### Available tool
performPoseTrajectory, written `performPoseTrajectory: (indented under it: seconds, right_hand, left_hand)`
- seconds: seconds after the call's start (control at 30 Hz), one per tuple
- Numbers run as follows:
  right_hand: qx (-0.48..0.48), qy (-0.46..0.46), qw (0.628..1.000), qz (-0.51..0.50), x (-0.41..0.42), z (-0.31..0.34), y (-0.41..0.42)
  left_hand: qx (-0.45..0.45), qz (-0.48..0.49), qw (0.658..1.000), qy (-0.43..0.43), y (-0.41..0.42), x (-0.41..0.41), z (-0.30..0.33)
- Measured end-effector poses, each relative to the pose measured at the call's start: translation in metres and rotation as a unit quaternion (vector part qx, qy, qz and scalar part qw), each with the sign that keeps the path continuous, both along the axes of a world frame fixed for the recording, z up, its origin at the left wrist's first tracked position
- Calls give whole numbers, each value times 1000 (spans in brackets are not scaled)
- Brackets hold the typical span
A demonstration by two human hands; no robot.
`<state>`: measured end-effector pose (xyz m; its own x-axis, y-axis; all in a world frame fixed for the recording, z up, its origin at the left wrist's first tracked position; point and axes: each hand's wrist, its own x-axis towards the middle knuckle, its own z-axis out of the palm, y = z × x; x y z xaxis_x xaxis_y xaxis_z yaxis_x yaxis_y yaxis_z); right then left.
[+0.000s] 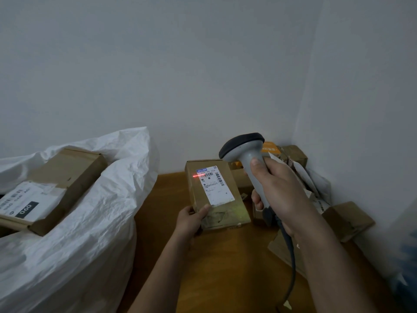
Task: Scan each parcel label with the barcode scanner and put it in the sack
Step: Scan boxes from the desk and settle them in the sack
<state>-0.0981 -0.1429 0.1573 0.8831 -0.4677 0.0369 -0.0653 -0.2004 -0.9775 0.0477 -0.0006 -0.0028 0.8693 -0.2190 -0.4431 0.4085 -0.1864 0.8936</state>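
Observation:
My left hand [190, 219] grips the near left corner of a brown cardboard parcel [225, 216], holding it tilted up with its white label [215, 186] facing me. My right hand [277, 193] is closed around the handle of a grey barcode scanner [244, 150], held just right of and above the parcel. The scanner's red line falls across the barcode at the label's top left. A big white woven sack [90, 222] stands open at the left, with a labelled cardboard box [65, 177] lying in its mouth.
More cardboard parcels [347, 220] and white mailers [304, 175] are piled in the corner at the right, against the white walls. A flat piece of cardboard [282, 251] lies under my right forearm. The wooden floor [225, 267] shows between sack and pile. The scanner's cable [291, 263] hangs down.

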Motion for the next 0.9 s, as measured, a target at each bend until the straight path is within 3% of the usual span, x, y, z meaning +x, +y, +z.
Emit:
performPoseTrajectory:
  seconds: [0.27, 0.47, 0.7, 0.9]
  right_hand:
    - [-13, -21, 1000, 12, 12, 7, 17]
    - [-10, -71, 997, 21, 23, 27, 28]
    - [36, -97, 993, 56, 37, 31, 53]
    - [62, -77, 991, 85, 52, 16, 78]
  left_hand:
    - [-28, -1, 999, -42, 11, 1, 23]
    - [-25, 3, 977, -213, 19, -3, 79]
    - [-53, 205, 906, -366, 63, 4, 142]
    - [7, 389, 849, -358, 136, 23, 162]
